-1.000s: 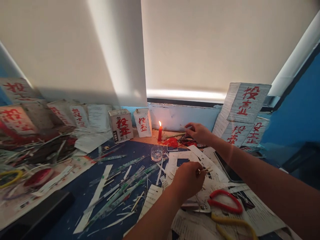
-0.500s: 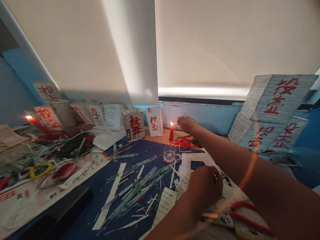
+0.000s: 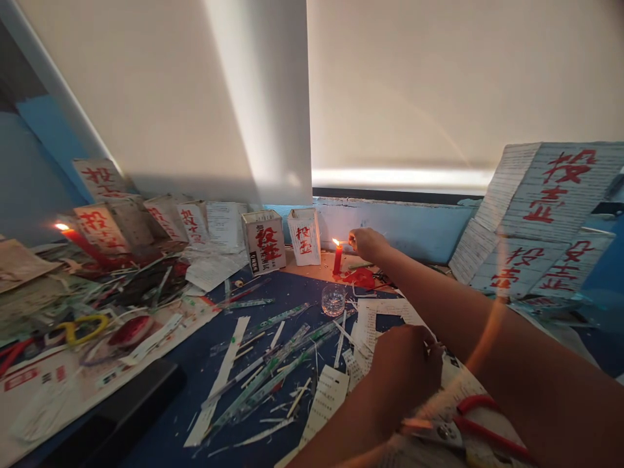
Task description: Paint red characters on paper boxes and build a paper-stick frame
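Observation:
A lit red candle (image 3: 338, 260) stands at the back of the table. My right hand (image 3: 368, 245) reaches to its right side, fingers pinched on a small thin stick-like piece whose tip is at the flame (image 3: 337, 242). Its exact kind is too small to make out. Lower down, my left hand (image 3: 407, 364) is curled closed above printed paper (image 3: 326, 396); whatever its fingers hold is hidden. Red-handled scissors (image 3: 480, 416) lie close beside the left wrist, partly under my right arm. In front of the candle sits a small clear glass dish (image 3: 333, 301).
Paper boxes with red characters stand at the back (image 3: 263, 244) and right (image 3: 560, 188). Clear-green plastic strips (image 3: 273, 370) and paper scraps litter the blue surface. A second lit candle (image 3: 80, 244), yellow-handled scissors (image 3: 85, 329) and a black object (image 3: 121, 416) are left.
The view has shifted slightly, so things sit a little farther right. The flame leans more to the left. My right hand stays by the candle; my left hand has turned slightly.

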`<act>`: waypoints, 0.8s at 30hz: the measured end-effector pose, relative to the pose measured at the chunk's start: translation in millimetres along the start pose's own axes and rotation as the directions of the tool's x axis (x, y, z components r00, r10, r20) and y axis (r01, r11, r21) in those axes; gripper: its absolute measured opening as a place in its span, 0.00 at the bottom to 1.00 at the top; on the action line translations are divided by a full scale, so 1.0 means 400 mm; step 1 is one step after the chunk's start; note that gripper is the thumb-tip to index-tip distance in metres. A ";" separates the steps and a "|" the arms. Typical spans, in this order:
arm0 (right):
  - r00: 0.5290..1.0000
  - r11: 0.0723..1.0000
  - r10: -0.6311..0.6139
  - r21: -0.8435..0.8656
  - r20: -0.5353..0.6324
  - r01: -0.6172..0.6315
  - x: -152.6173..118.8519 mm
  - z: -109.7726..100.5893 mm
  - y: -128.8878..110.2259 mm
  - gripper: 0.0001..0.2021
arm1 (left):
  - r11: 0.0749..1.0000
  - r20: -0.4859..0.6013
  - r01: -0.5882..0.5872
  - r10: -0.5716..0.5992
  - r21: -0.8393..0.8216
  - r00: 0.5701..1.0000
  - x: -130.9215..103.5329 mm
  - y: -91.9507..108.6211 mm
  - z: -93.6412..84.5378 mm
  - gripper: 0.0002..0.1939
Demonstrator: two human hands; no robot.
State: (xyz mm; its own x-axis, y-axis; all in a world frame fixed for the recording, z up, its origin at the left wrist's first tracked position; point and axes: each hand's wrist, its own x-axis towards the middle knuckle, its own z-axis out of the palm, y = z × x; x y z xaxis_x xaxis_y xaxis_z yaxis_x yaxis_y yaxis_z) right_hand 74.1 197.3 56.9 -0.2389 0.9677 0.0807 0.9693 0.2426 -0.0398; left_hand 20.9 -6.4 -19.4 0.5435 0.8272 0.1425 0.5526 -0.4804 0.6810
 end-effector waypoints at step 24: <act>0.999 1.000 0.013 -0.025 0.042 -0.012 0.011 0.005 0.000 0.15 | 1.000 -0.044 -0.010 0.010 0.005 0.999 0.002 0.003 0.000 0.12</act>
State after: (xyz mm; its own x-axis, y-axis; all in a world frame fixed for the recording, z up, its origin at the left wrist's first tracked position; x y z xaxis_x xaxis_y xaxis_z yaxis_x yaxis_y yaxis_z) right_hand 72.8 201.6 55.5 -0.2285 0.9728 0.0381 0.9732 0.2292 -0.0162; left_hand 21.9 -6.2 -18.3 0.5209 0.8343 0.1806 0.5507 -0.4901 0.6757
